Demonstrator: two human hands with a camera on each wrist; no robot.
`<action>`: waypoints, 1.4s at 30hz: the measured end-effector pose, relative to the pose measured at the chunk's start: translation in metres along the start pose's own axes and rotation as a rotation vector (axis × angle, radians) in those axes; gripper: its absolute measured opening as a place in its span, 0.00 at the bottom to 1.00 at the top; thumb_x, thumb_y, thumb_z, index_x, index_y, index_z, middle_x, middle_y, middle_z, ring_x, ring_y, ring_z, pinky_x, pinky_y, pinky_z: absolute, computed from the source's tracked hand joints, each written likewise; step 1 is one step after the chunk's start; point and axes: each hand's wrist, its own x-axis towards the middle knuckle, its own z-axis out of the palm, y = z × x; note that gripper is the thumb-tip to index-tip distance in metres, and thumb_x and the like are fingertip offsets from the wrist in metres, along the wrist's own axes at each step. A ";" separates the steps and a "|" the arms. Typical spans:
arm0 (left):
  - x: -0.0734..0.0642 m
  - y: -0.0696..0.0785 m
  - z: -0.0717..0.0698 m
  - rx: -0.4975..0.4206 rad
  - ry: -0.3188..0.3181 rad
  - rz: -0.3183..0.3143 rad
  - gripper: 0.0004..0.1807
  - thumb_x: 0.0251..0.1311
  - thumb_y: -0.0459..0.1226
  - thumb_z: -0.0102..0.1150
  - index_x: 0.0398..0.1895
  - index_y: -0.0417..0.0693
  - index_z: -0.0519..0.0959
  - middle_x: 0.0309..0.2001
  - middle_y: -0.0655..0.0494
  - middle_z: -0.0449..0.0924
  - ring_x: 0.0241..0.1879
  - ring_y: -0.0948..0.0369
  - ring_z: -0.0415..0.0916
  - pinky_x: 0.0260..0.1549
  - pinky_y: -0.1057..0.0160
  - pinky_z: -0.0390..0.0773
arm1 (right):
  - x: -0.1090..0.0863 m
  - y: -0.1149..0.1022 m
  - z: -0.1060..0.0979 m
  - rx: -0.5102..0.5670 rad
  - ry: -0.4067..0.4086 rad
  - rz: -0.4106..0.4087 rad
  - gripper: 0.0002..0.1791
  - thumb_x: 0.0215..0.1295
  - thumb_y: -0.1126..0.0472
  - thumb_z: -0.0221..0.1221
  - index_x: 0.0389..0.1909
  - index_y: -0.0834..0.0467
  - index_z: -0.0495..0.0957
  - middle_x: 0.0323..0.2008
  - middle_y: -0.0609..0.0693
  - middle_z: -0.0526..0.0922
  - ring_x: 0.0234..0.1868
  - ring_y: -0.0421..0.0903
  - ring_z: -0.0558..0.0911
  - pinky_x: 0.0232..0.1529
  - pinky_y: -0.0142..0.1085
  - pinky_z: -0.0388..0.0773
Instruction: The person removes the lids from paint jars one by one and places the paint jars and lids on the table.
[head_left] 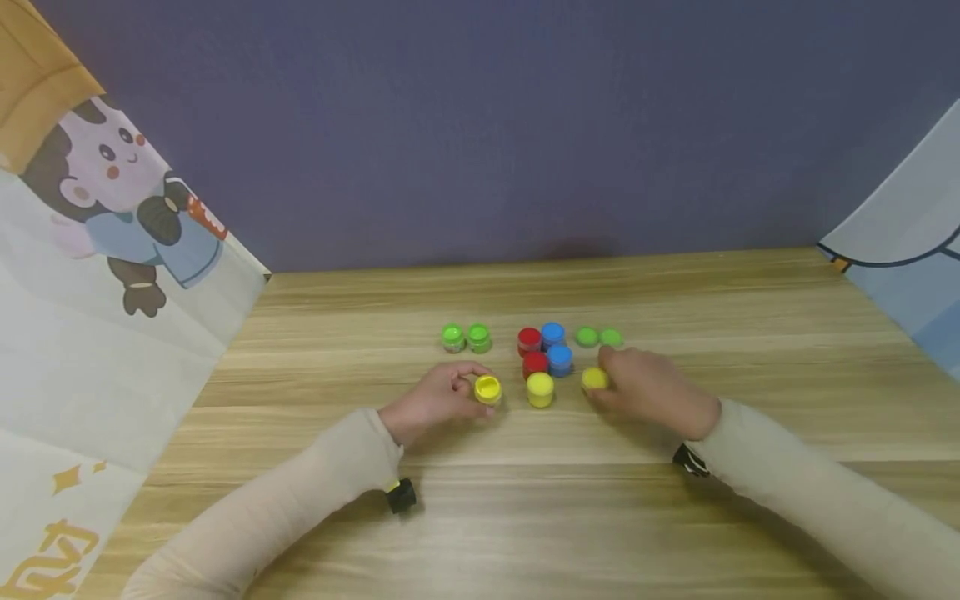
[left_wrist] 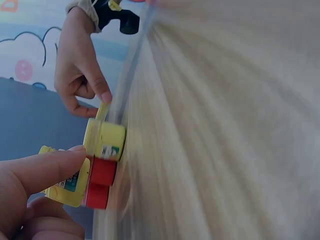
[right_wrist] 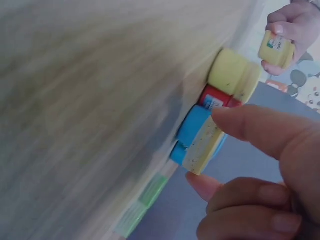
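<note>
Between thumb and fingers, my left hand (head_left: 438, 398) grips an uncapped yellow paint jar (head_left: 488, 389), and yellow paint shows at its mouth. My right hand (head_left: 651, 385) pinches a yellow lid (head_left: 596, 379) by its edge; the right wrist view shows this lid (right_wrist: 202, 147) side-on, apart from the table. A second yellow jar (head_left: 540, 390), with its lid on, stands between the hands. Behind it are two red jars (head_left: 529, 342) and two blue jars (head_left: 559, 360), grouped closely together.
Two uncapped green jars (head_left: 453, 337) stand at the back left of the group. Two green lids (head_left: 587, 337) lie flat to the right, just beyond my right hand. A dark wall (head_left: 525, 133) rises behind the wooden table (head_left: 495, 525), with printed sheets at both sides.
</note>
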 end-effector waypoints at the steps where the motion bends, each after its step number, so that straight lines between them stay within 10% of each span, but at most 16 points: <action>1: 0.001 -0.001 -0.001 -0.008 0.006 -0.007 0.27 0.46 0.29 0.69 0.53 0.46 0.75 0.15 0.60 0.57 0.17 0.64 0.55 0.23 0.68 0.63 | 0.002 0.001 0.000 0.000 0.000 0.003 0.15 0.58 0.53 0.62 0.29 0.60 0.71 0.17 0.47 0.67 0.19 0.43 0.67 0.16 0.33 0.63; 42: 0.035 -0.007 -0.029 0.048 0.130 -0.076 0.30 0.47 0.33 0.70 0.57 0.47 0.74 0.21 0.59 0.60 0.23 0.63 0.58 0.28 0.66 0.64 | 0.033 0.017 0.001 -0.015 -0.078 0.076 0.15 0.59 0.54 0.61 0.34 0.63 0.72 0.20 0.49 0.69 0.21 0.45 0.68 0.18 0.35 0.64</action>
